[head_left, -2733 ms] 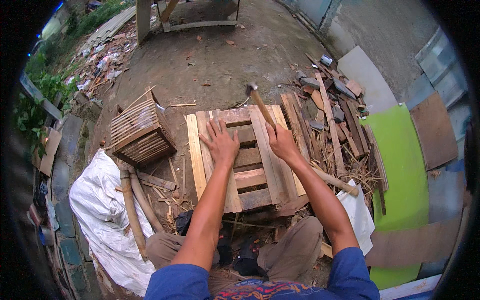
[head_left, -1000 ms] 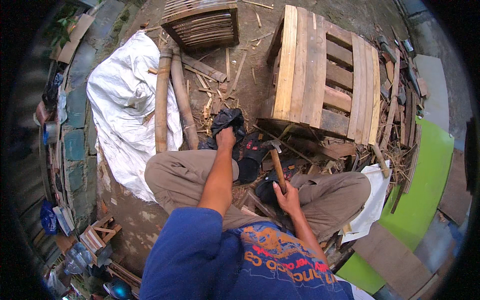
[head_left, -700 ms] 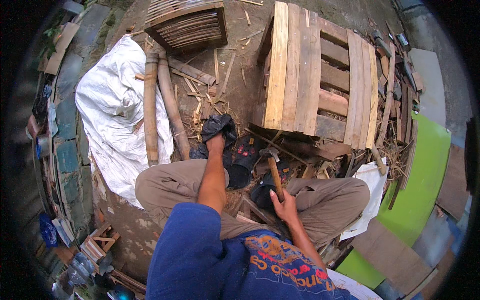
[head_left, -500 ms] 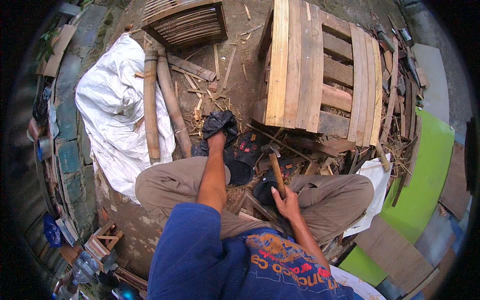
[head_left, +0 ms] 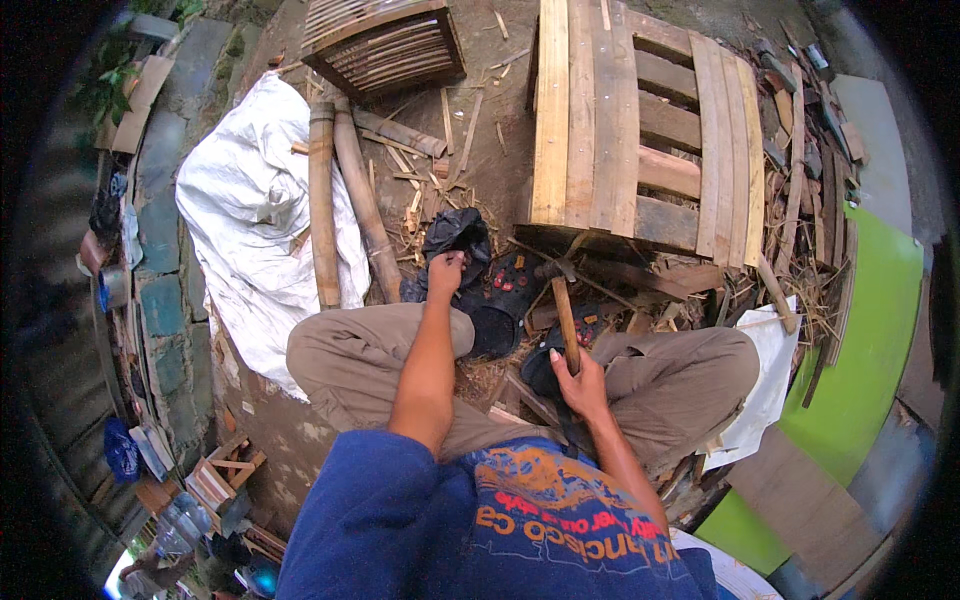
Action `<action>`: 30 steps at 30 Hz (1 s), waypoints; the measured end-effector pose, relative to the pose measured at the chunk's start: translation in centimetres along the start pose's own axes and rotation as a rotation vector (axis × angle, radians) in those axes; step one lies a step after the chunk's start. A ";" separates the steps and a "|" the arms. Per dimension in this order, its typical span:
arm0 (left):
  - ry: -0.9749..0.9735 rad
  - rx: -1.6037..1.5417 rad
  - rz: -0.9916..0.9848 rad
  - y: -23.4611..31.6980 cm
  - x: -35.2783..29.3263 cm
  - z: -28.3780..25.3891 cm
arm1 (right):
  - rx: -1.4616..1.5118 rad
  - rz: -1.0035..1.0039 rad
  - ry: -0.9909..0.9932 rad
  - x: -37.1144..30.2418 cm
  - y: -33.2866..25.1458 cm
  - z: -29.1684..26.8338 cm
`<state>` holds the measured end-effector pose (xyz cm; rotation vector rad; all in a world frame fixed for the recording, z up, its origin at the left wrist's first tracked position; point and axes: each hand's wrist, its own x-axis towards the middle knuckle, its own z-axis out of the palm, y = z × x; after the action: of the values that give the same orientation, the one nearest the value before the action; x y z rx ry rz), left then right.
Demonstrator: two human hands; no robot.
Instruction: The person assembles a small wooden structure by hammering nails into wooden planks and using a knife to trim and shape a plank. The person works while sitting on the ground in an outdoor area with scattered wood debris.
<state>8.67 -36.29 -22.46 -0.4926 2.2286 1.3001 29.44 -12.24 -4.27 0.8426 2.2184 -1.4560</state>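
Note:
My left hand (head_left: 446, 274) is at the near edge of a crumpled black plastic bag (head_left: 458, 234). Its fingers are curled together, and whatever they hold is too small or hidden to make out. In my right hand (head_left: 582, 386) is a hammer (head_left: 566, 318), gripped low on its wooden handle, with the head pointing away from me. Beyond the hammer stands a slatted wooden crate (head_left: 612, 150), pale boards facing up. Dark clogs (head_left: 497, 325) are between my bent knees, beside the bag.
Two bamboo poles (head_left: 322, 205) lie against a white sheet (head_left: 262, 200) on the left. Another slatted wooden piece (head_left: 385, 50) stands at the far side. Wood scraps (head_left: 800, 180) and a green panel (head_left: 872, 330) are on the right. Splinters litter the ground.
My left hand has drawn back out of the black bag, so its fingers now show. The hammer stays in my right hand. The whole view has shifted slightly.

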 end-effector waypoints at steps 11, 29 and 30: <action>0.126 -0.333 0.376 12.9 -7.1 -2.3 | -0.004 -0.157 0.229 -0.5 -0.9 -1.7; -0.308 -0.276 0.679 39.0 -8.8 13.5 | 0.118 -0.235 0.527 -7.1 1.7 -9.0; -0.312 -0.257 0.697 39.6 -8.3 14.3 | 0.136 -0.260 0.552 -7.2 1.9 -9.1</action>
<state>-2.56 -4.46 3.99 0.4320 2.0353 1.8619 36.44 -5.45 2.29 1.1476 2.7376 -1.6602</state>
